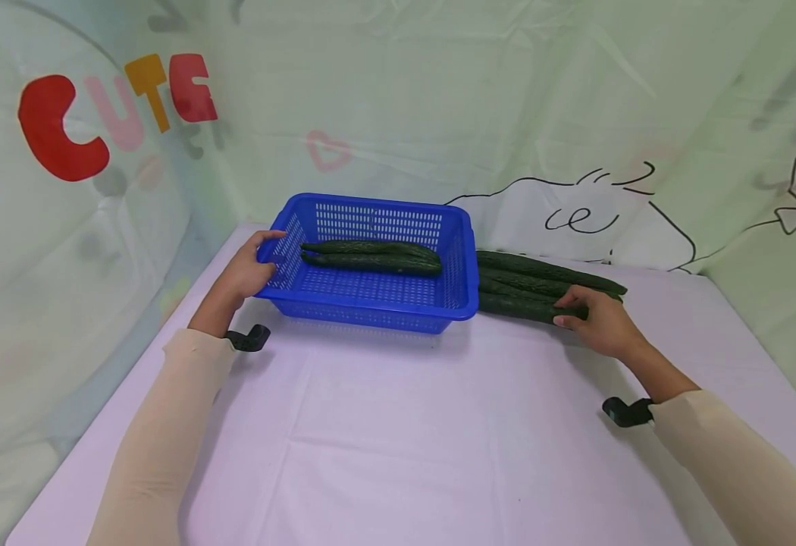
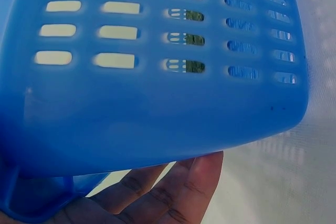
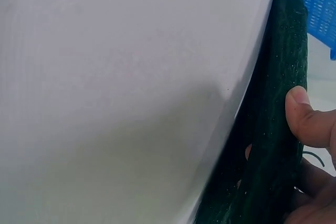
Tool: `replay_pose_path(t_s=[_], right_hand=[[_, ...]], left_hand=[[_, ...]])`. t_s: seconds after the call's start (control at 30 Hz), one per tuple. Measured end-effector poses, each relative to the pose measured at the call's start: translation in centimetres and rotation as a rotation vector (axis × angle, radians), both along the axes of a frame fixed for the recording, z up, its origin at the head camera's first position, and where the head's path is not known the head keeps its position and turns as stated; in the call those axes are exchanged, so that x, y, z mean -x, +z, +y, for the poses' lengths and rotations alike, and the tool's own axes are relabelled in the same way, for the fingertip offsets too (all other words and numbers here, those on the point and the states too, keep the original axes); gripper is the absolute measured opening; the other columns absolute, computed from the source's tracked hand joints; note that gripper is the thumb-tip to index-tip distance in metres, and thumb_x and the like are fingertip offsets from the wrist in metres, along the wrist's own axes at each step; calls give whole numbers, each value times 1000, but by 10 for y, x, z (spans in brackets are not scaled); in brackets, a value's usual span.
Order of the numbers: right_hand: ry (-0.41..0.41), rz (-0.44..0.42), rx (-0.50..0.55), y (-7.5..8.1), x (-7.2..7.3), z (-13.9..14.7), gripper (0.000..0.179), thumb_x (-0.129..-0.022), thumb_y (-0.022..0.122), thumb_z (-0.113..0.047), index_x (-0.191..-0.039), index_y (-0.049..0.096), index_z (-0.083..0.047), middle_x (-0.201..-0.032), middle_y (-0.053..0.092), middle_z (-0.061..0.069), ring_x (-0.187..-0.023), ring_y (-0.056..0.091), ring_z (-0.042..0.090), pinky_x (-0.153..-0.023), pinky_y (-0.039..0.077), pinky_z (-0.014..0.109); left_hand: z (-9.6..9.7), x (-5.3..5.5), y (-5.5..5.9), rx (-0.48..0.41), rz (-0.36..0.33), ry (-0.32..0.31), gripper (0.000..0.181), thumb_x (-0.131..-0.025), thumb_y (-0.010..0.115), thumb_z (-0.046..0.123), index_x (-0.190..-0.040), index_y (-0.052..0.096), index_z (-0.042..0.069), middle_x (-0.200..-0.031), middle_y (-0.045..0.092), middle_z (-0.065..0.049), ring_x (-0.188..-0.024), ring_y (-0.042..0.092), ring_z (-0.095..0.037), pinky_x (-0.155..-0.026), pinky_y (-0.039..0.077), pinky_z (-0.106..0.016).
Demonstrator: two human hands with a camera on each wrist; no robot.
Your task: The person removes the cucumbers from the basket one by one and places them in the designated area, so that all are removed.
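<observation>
Head view: cucumber (image 1: pixel 517 305) in right grip (image 1: pixel 600 321); long axis sideways, toward basket (image 1: pixel 371 305).

Basket (image 1: pixel 371 305): plain blue is shown, patterned by rows of slots (a lighter blue is seen from the left wrist).
Cucumbers (image 3: pixel 278 77): dark green is worn, flecked with pale specks.
Tablecloth (image 1: pixel 398 440): pale lilac is shown, unpatterned.
Backdrop (image 1: pixel 384 83): pale green is marked with a black line drawing (image 1: pixel 581 220).
Lettering (image 1: pixel 35 125): red, pink and orange are used.
Sleeves (image 1: pixel 148 440): plain beige is seen.
</observation>
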State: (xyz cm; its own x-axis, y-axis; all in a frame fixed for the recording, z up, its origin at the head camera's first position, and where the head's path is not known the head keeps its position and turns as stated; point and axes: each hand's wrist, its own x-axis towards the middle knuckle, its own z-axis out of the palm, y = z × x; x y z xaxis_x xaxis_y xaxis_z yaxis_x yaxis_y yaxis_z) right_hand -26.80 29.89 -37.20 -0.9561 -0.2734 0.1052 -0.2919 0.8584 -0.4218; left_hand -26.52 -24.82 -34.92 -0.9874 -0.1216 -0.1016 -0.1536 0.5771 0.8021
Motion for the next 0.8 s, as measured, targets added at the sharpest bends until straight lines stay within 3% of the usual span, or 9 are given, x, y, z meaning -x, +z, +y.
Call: replay_pose_path(t_s=[0.2, 0.37, 0.57, 0.8], right_hand=[[-14, 25, -21, -3, 2, 1, 24, -87, 72, -13, -109, 67, -2, -115, 65, 28, -107, 59, 46, -80, 49, 55], [-19, 24, -33, -4, 3, 1, 26, -86, 74, -15, -108, 68, -3, -116, 65, 28, -106, 60, 45, -75, 50, 50], [-6, 30, -55, -2, 4, 0, 24, -85, 75, -15, -105, 69, -4, -113, 67, 28, -81, 64, 30, -60, 44, 32], [-45, 12, -63, -1, 4, 0, 23, -85, 75, -17, -106, 71, -6, -119, 65, 29, -66, 51, 21, -56, 38, 30]], left_hand=[[0, 1, 0, 7, 3, 3, 65, -94, 39, 2, -154, 28, 23, -163, 16, -21, -144, 28, -48, -110, 32, -66], [0, 2, -1, 6, 1, 5, 64, -94, 39, 3, -154, 28, 23, -163, 17, -21, -144, 28, -48, -110, 32, -66], [0, 1, -1, 3, 5, 8, 64, -94, 39, 3, -154, 29, 23, -163, 17, -21, -144, 28, -49, -109, 32, -66], [1, 1, 0, 13, 5, 7, 64, -94, 39, 3, -154, 29, 22, -163, 17, -21, -143, 29, -49, -109, 33, -66]])
